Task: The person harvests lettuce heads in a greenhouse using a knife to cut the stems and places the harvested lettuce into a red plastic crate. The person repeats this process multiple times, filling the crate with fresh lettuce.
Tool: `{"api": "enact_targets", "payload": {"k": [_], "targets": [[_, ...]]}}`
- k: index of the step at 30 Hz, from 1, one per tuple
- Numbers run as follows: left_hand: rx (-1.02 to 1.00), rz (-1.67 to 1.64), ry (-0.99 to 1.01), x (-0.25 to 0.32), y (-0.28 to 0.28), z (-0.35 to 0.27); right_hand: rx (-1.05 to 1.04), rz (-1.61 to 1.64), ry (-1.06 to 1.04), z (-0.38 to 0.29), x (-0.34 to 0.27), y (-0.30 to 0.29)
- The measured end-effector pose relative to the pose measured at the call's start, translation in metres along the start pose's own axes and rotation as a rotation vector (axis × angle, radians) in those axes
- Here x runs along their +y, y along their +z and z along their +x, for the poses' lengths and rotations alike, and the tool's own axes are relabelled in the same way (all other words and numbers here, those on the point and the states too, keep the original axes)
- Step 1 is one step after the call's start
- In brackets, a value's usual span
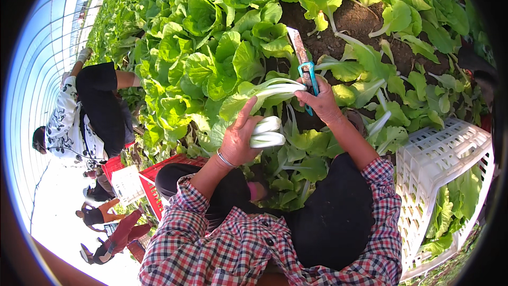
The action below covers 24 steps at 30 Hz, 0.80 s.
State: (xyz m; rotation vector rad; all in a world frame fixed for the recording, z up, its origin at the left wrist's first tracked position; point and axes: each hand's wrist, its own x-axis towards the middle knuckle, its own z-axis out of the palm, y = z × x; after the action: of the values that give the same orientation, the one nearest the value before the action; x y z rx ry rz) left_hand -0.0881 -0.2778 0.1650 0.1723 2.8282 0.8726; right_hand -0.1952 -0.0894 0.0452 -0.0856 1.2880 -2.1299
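Observation:
In front of me my left hand [243, 137] is closed around two leafy greens [266, 132], their white stalk ends pointing right. Its index finger is stretched out towards another leafy green [274, 90]. My right hand [320, 99] grips a blue-handled knife [302, 53] with a dirt-stained blade pointing up and away. Thumb and fingers of that hand are also at the white root end of this other green, beside the handle. Its leaves spread left, above my left hand.
Dense rows of leafy greens [202, 12] grow ahead. Cut leaves lie on the soil [355, 22] at right. A white plastic crate [426, 155] holding leaves stands right; red crates [152, 176] stand left. A bent-over person [101, 107] is at left, with several people beyond.

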Motion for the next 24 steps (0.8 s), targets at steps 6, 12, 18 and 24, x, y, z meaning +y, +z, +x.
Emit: {"api": "enact_targets", "payload": {"k": [6,12,18,24], "targets": [[-0.008,0.044,0.083,0.013,0.002,0.012,-0.114,0.125,0.092,-0.017,-0.008,0.012],[-0.174,-0.371,-0.14,-0.007,0.022,0.019,-0.16,0.052,0.117,-0.017,-0.008,0.018],[-0.188,-0.163,-0.042,-0.006,-0.017,0.036,0.006,-0.251,0.241,-0.004,0.037,-0.003],[-0.555,0.649,0.09,-0.048,-0.027,0.114,-0.025,-1.102,0.023,0.038,0.096,0.002]]}}
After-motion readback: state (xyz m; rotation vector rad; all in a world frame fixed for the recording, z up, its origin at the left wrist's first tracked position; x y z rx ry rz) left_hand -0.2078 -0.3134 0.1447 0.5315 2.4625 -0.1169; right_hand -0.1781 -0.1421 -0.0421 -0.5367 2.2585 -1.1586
